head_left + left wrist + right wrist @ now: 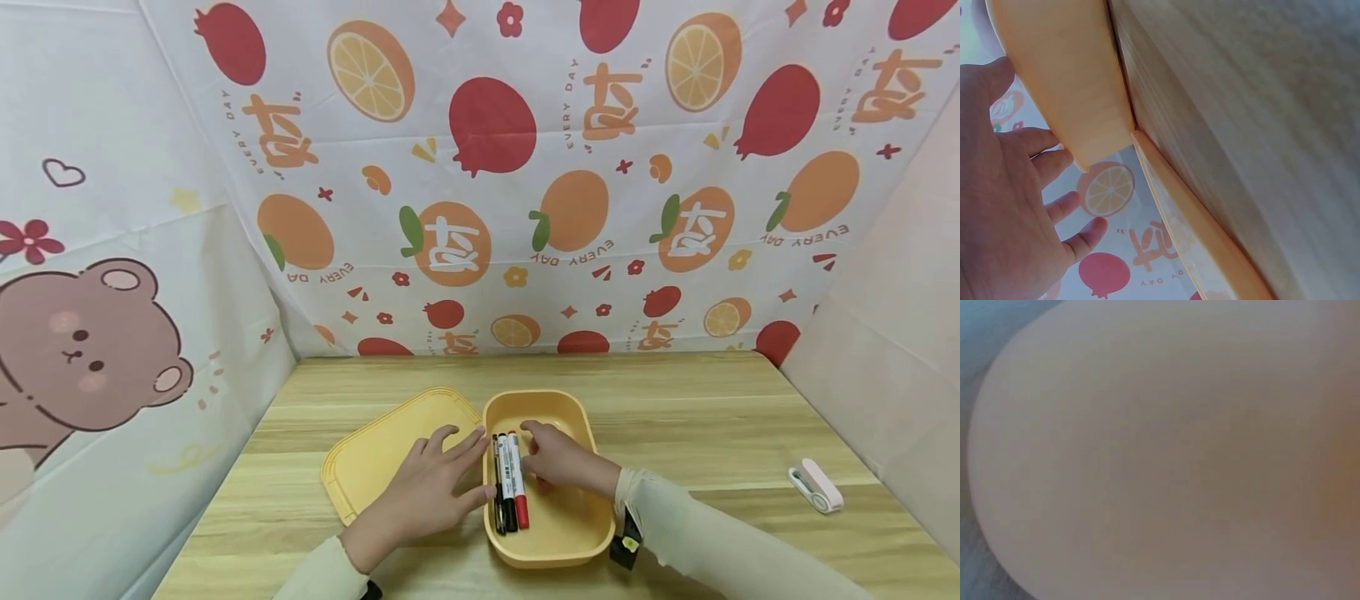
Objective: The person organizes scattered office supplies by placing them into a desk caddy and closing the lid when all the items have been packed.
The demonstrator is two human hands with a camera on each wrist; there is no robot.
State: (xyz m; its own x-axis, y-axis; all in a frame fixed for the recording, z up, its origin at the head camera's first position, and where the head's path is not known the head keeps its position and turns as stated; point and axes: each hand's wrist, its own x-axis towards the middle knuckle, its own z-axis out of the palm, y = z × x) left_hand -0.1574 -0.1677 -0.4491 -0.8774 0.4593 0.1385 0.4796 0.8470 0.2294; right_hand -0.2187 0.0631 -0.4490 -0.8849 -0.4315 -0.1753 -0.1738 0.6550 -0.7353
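In the head view a yellow plastic box (551, 543) contains a dark pen (498, 487), a black-capped marker (506, 479) and a red-capped marker (518, 475), side by side along its left wall. My left hand (431, 492) has its fingers spread at the left rim, thumb over the pen. The left wrist view shows those fingertips right at the rim. My right hand (562, 458) reaches into the box, index finger near the red-capped marker's upper end. A small red patch shows under its fingers; I cannot tell whether it holds something.
A yellow lid (397, 450) lies on the wooden table (675, 417), left of the box. A small pink-and-white device (816, 486) lies at the far right. Fruit-printed cloth (491, 125) hangs behind the table. The right wrist view is a blurred close-up.
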